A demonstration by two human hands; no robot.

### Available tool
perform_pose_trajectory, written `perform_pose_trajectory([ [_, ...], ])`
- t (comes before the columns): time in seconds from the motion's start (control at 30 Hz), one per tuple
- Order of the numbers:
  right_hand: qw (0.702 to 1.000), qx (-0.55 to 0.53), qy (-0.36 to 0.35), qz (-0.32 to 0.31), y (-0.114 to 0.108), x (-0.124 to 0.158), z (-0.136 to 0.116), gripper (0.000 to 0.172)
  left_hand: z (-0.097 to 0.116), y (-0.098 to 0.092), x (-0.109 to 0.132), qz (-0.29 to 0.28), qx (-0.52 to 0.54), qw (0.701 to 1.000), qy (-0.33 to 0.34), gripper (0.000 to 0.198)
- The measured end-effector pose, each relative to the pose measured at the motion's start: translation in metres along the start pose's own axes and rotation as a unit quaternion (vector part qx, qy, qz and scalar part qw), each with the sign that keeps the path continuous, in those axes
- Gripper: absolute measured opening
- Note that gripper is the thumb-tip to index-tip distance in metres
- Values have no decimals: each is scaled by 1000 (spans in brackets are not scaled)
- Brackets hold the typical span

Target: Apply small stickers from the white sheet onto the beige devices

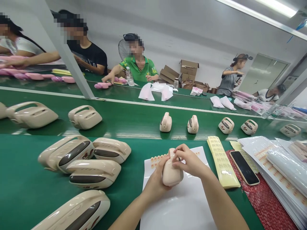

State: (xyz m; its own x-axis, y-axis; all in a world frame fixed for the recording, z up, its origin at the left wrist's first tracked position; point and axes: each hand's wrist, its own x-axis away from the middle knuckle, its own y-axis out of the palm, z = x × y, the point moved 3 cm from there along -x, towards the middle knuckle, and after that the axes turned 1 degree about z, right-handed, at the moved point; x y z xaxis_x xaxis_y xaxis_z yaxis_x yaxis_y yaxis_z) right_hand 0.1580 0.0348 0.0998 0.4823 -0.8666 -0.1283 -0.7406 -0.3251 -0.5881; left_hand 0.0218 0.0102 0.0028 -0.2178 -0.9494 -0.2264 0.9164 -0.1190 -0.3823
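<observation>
A beige handheld device (170, 172) stands on end over a white sticker sheet (182, 204) on the green table. My left hand (157, 179) wraps round its left side and grips it. My right hand (187, 159) is pinched against the top of the device, fingers pressed together on its upper face. Small orange stickers (154, 159) show on the sheet just behind the device.
Several more beige devices (93, 172) lie at my left; others ride the green belt (134, 118) beyond. A yellow sticker strip (222, 161), a black phone (244, 167) and stacked sheets (278, 166) are at my right. Other people sit across the far table.
</observation>
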Motion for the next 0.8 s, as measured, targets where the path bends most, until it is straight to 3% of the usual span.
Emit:
perform_pose_trajectory([
  [0.3, 999, -17, -31, -23, -4, -1, 8, 5, 0, 1, 0, 6, 7, 1000, 10, 82],
  [0.43, 997, -71, -4, -19, -3, -4, 18, 32, 6, -1, 1, -5, 1, 1000, 15, 81],
  [0.57, 990, -130, 34, -42, 2, -6, 23, 35, 5, 0, 0, -13, 2, 1000, 26, 81],
  [0.7, 991, -118, 15, -57, 9, -6, 18, 48, 3, 1, -2, -2, 17, 1000, 24, 81],
  [0.8, 994, -101, 22, -17, 12, -8, 17, 35, 4, 0, 0, 3, 40, 999, 30, 78],
])
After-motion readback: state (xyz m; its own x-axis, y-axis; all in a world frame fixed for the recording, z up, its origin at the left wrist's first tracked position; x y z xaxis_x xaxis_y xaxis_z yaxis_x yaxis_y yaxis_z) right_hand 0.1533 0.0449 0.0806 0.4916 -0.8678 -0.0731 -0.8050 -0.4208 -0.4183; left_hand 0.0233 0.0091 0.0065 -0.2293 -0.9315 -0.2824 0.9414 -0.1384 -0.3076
